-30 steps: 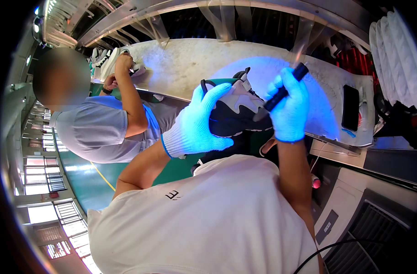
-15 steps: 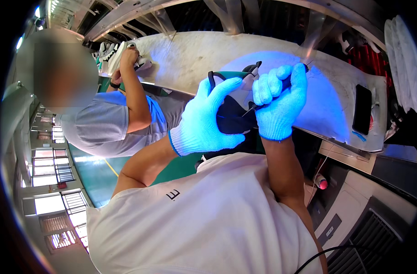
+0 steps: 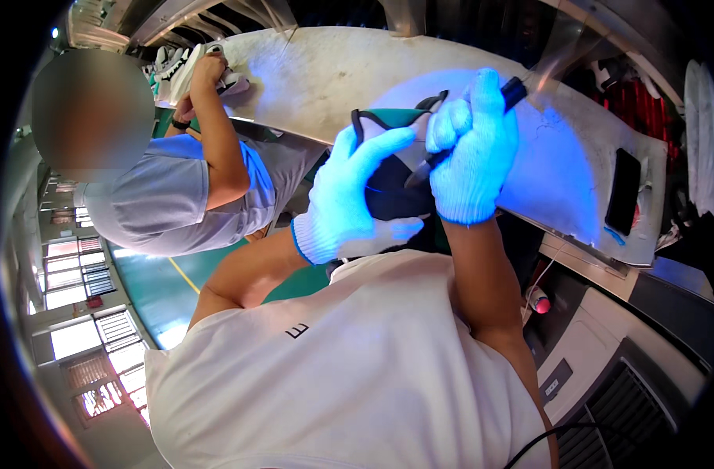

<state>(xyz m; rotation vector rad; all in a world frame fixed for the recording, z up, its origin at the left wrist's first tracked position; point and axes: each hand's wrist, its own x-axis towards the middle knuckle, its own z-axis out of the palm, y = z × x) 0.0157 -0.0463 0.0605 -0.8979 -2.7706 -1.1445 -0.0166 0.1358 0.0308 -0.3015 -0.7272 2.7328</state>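
Observation:
A black, grey and green shoe (image 3: 396, 187) is held in front of my chest. My left hand (image 3: 347, 195), in a knitted glove glowing blue under the light, grips it from the left with thumb and fingers spread around it. The gloved right hand (image 3: 474, 148) is closed around a dark pen-shaped tool (image 3: 515, 93). One end of this tool sticks out beyond my fist at the upper right. Its tapered greyish tip points down-left at the shoe's dark side; whether it touches cannot be made out. My left palm hides part of the shoe.
Behind my hands runs a pale worktable (image 3: 333, 70), with a black phone (image 3: 622, 191) on its right end. At the left, a co-worker in a grey shirt (image 3: 165, 191) handles a white shoe (image 3: 186, 74). A pink-capped can (image 3: 540, 301) is below the table.
My right fist has turned, so more of the dark tool shows above it and its tip looks broader. The left hand keeps its hold on the shoe. The view has shifted slightly.

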